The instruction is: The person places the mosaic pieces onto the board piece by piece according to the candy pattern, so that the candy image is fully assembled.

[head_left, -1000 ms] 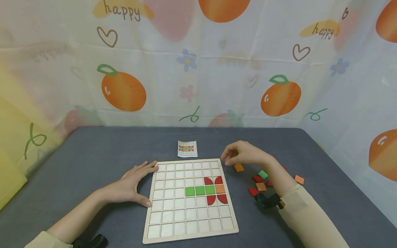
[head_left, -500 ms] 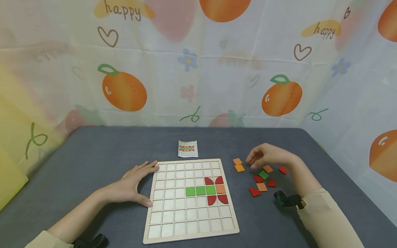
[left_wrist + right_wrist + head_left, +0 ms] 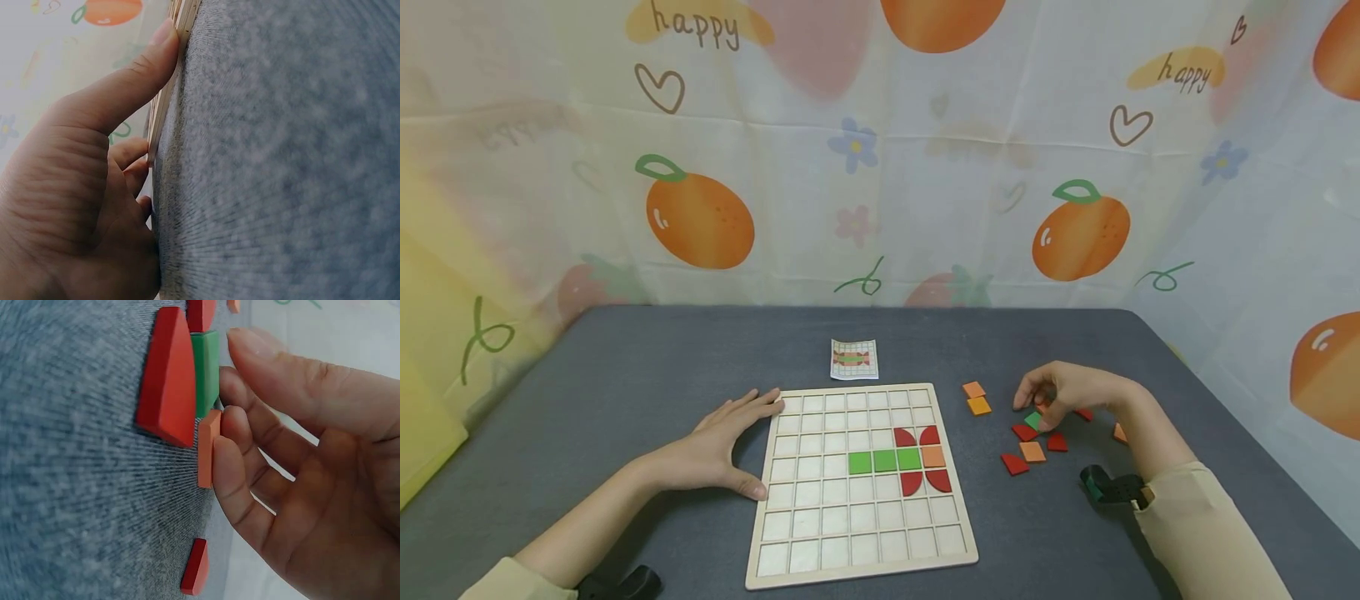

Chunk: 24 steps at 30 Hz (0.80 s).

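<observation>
right now, can see the left hand (image 3: 718,442) relaxed and spread, thumb and fingertips touching the left edge of the wooden board (image 3: 835,497). on that board, can count three green tiles (image 3: 884,460) in a row, with an orange tile (image 3: 932,456) at their right end, plus four red quarter-round pieces (image 3: 912,482), two above and two below. off to the right of the board, can make out the right hand (image 3: 1082,392), fingers loosely curved and thumb apart from them, gripping nothing visible, over a loose green tile (image 3: 207,375) and just beside a loose orange tile (image 3: 208,450); cannot tell whether touching either. near that hand, can spot loose red pieces (image 3: 169,381); nearer the board, two more orange tiles (image 3: 978,406). beyond the board, can see a small printed card (image 3: 853,360) lying on the dark table (image 3: 700,358).
</observation>
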{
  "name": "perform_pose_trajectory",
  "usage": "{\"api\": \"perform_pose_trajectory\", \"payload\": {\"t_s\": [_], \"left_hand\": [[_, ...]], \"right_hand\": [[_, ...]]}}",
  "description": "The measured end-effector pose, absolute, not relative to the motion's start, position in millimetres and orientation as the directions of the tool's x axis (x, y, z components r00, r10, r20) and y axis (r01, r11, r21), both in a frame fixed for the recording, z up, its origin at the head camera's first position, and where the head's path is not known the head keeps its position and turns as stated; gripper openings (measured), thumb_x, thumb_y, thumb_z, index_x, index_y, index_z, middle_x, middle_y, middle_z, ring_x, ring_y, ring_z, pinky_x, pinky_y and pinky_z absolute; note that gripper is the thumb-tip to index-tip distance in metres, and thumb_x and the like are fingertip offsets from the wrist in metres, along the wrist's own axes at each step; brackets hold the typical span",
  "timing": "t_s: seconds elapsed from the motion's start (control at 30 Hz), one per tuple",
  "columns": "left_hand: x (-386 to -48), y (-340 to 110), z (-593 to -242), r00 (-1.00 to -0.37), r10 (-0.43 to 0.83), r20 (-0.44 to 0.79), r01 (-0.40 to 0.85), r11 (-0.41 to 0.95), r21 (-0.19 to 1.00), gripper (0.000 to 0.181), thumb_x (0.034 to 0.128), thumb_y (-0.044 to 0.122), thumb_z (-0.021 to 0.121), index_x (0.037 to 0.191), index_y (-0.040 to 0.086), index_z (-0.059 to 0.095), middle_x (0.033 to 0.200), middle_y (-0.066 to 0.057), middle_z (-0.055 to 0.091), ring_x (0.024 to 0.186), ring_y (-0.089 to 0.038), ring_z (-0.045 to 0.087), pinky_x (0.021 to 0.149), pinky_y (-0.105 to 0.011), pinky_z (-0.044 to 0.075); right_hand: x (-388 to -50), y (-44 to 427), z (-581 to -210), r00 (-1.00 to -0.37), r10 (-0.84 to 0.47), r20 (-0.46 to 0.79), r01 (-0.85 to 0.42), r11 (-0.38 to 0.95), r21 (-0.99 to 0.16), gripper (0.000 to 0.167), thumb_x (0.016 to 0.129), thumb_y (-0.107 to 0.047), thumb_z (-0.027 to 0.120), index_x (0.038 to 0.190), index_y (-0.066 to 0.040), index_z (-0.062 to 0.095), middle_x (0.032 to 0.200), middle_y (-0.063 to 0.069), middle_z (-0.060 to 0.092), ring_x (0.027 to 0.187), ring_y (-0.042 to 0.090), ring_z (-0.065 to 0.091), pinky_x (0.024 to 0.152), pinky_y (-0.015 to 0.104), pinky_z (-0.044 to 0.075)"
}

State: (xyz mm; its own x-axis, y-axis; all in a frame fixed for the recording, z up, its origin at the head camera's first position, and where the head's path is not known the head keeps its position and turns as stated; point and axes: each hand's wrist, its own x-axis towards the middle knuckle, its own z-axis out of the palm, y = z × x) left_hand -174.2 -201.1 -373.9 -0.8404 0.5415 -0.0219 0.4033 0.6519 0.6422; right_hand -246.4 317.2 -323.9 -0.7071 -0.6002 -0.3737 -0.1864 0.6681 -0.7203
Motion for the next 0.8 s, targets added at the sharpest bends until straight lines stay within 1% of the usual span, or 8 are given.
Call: {"api": "perform_pose_trajectory", "payload": {"t_s": [0.13, 0.3, 0.53, 0.8], "left_hand": [[-174.3, -200.7, -373.7, -0.843, 0.537, -0.031, 0.397, 0.659, 0.638, 0.107, 0.0663, 0.051, 0.086, 0.154, 0.014, 0.035, 0.166, -0.013, 0.02, 0.152, -0.05, 0.007, 0.111, -0.077, 0.005], [-174.0, -201.2, -373.3, -0.843, 0.538, -0.033, 0.396, 0.66, 0.639, 0.108, 0.0665, 0.05, 0.086, 0.154, 0.014, 0.035, 0.166, -0.014, 0.02, 0.152, -0.05, 0.007, 0.111, -0.077, 0.005], [-173.7, -201.6, -373.2, -0.839, 0.544, -0.031, 0.4, 0.653, 0.643, 0.108, 0.0669, 0.051, 0.085, 0.154, 0.013, 0.034, 0.166, -0.014, 0.02, 0.153, -0.049, 0.007, 0.113, -0.075, 0.004], [-173.9, -201.8, -373.7, -0.841, 0.54, -0.032, 0.398, 0.658, 0.64, 0.107, 0.0667, 0.051, 0.085, 0.154, 0.015, 0.034, 0.167, -0.013, 0.02, 0.152, -0.049, 0.006, 0.111, -0.076, 0.004]], "right_hand": [[-247.3, 316.7, -324.9, -0.696, -0.607, -0.383, -0.191, 0.671, -0.717, 0.04, 0.075, 0.0, 0.077, 0.113, 0.005, 0.064, 0.097, 0.013, 0.058, 0.071, 0.011, 0.042, 0.062, 0.024, 0.041], [-247.4, 315.8, -325.4, -0.7, -0.602, -0.385, -0.203, 0.684, -0.7, 0.038, 0.075, 0.0, 0.077, 0.111, 0.003, 0.065, 0.097, 0.014, 0.059, 0.073, 0.011, 0.043, 0.063, 0.025, 0.042], [-248.0, 316.3, -325.8, -0.695, -0.609, -0.382, -0.225, 0.689, -0.689, 0.034, 0.077, -0.001, 0.077, 0.109, 0.003, 0.066, 0.093, 0.013, 0.058, 0.072, 0.011, 0.044, 0.063, 0.024, 0.043], [-247.6, 315.7, -325.6, -0.7, -0.607, -0.376, -0.256, 0.705, -0.661, 0.027, 0.078, -0.004, 0.078, 0.103, 0.0, 0.068, 0.096, 0.013, 0.062, 0.076, 0.012, 0.047, 0.066, 0.025, 0.045]]}}
